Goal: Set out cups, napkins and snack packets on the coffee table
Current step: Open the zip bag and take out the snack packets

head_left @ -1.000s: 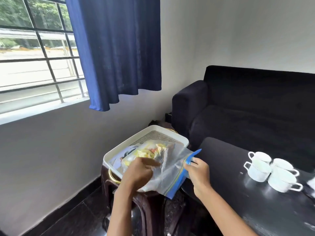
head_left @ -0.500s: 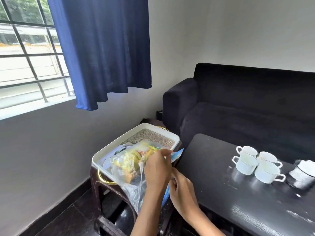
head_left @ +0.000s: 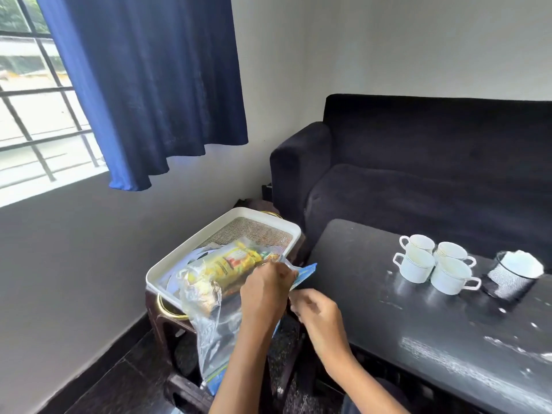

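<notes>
A clear zip bag (head_left: 209, 297) with a blue seal strip is gripped at its mouth by the left hand (head_left: 264, 294), whose fingers are closed on the plastic. The right hand (head_left: 318, 316) is seen just right of it, fingers curled near the blue strip; whether the bag is actually pinched by it cannot be told. Yellow snack packets (head_left: 230, 264) are held inside the bag, with red and green printing on them; the writing is too blurred to be read, and no brand can be made out. The bag is draped over the near end of a white tray (head_left: 227, 225), which is set on a dark stool (head_left: 167, 327). To the right of the tray lies the black coffee table (head_left: 418, 324). Four white cups (head_left: 434, 265) are grouped on it, well apart from the tray, and beyond them a mesh holder with white napkins (head_left: 515, 271) is placed.
</notes>
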Tool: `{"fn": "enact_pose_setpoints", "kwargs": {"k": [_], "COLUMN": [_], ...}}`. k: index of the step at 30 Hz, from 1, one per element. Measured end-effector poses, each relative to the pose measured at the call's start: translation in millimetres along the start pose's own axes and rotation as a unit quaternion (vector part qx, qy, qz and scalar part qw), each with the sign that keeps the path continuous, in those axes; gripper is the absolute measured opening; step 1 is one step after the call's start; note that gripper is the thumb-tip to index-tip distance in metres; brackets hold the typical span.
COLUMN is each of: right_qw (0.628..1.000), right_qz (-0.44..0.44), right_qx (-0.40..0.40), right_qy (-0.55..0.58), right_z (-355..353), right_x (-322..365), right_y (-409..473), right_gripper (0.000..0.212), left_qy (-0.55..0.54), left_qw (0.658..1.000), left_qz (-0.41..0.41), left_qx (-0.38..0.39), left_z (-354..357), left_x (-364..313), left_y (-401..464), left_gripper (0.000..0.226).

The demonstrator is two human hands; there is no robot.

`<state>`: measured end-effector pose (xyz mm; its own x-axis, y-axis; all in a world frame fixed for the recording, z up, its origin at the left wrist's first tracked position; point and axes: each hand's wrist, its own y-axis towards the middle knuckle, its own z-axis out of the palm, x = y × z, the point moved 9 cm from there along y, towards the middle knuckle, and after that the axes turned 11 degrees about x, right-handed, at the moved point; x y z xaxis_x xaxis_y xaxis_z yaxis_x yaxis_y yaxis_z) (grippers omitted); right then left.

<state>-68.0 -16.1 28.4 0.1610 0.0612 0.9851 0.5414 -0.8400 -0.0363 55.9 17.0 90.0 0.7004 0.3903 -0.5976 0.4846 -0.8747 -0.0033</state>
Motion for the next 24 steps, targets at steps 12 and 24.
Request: {"fn": "enact_pose_setpoints", "kwargs": {"k": [12,24], "right_qw": [0.957,0.974], "right_qz": [0.068,0.043], "right_qx": [-0.092,-0.107], "right_qy": [0.265,0.197], "right_z": [-21,-27], "right_x": [-8,3], "right_y": [15,14], "right_gripper": [0.018,0.012], "left_qy": [0.023,0.02], "left_qw": [0.998,0.997], "left_qz": [0.06,0.066], "left_qx": [0.025,-0.039], "left_z": [10,1], "left_x": [-15,-23], "left_y": [-4,-6], "left_gripper": [0.018,0.021]}}
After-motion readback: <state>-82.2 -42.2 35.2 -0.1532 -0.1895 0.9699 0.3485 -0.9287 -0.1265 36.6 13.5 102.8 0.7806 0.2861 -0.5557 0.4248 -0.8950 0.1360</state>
